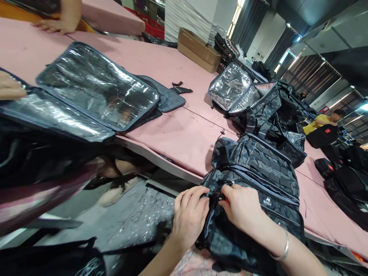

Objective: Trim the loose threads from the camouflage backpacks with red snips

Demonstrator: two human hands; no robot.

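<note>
The pink table [178,140] is the biggest thing before me, running from the far left to the near right. On its right half, beyond my work, sits a heap of camouflage bags [266,109], one of them open on a shiny silver lining. Farther right, a person in yellow [316,122] is behind some black bags [346,180]. Close to me, at the table's near edge, is the dark camouflage backpack [277,188], its lower part over my lap and its upper part on the pink surface, just short of the heap. To the left, well apart from it, a silver-lined flap [97,88] lies open, with a co-worker's hand [11,87] at the left edge of my view. A cardboard box [198,51] stands on the far side. Both my hands are at the left side of the backpack, close together but not touching. My left hand [190,214] has its fingers bent and clamped on the edge; my right hand [243,205] pinches the same edge between thumb and forefinger, though I cannot tell exactly which bit is between them. Smallest are the silver bangle [285,243] on my right wrist and the white MATEIN logo [267,202] on the backpack, right of my knuckles.
</note>
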